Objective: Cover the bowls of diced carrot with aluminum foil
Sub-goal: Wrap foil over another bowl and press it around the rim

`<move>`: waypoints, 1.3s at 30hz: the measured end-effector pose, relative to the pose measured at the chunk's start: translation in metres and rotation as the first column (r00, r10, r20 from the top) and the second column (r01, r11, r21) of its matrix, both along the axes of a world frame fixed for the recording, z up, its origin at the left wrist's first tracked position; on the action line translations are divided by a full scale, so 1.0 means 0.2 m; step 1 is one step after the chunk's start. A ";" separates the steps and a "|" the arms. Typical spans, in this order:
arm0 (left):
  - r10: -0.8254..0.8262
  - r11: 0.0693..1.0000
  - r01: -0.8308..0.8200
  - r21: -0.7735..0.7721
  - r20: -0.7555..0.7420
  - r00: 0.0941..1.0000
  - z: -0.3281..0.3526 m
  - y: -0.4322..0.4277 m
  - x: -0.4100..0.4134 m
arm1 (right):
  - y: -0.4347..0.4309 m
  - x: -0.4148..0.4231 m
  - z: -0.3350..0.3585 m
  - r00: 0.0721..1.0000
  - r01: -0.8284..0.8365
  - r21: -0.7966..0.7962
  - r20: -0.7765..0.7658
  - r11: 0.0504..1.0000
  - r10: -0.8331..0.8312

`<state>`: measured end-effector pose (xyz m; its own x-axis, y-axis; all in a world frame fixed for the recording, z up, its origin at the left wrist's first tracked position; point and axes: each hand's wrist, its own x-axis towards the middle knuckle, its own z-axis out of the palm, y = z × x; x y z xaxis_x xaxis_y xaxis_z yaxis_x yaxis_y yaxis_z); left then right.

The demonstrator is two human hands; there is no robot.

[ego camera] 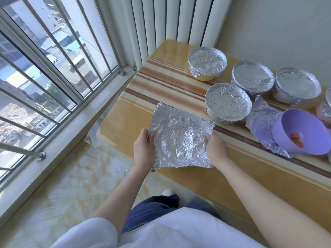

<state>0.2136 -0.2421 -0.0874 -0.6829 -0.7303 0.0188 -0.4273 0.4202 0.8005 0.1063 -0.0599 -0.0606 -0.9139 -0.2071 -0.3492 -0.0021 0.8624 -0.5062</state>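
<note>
A crumpled sheet of aluminum foil [180, 138], with a round bowl imprint in it, is held flat over the front edge of the ledge. My left hand [143, 149] pinches its left edge and my right hand [215, 149] pinches its right edge. To the right, an uncovered purple bowl [297, 133] tilts toward me with a few pieces of diced carrot [297, 139] inside. It rests on another loose foil sheet [261, 122]. Several foil-covered bowls stand behind: one at the back [207, 63], one in the middle [228, 102], one behind it [253, 77] and one further right [298, 85].
The bowls stand on a glossy yellow ledge [170, 81] with brown stripes. A barred window [53, 68] runs along the left and a white radiator [172, 20] stands at the back. Another covered bowl [325, 108] is cut off at the right edge. Tiled floor lies below.
</note>
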 end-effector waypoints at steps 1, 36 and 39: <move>0.008 1.000 -0.008 0.014 -0.021 1.000 0.00 0.00 0.00 | 0.00 0.00 0.00 1.000 -0.009 -0.008 -0.010 1.000 0.009; -0.134 0.938 0.112 0.329 0.045 0.990 0.03 -0.02 -0.02 | 0.09 0.04 -0.03 0.984 0.000 -0.019 -0.178 1.000 -0.004; -0.161 0.932 0.128 0.338 0.072 0.984 0.05 -0.06 -0.10 | 0.06 0.00 -0.01 0.987 -0.011 -0.016 -0.163 1.000 0.009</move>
<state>0.1937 -0.2547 -0.0766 -0.7679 -0.5771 -0.2780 -0.4639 0.2018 0.8626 0.1072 -0.0473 -0.0627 -0.9561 -0.2211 -0.1922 -0.0943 0.8534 -0.5126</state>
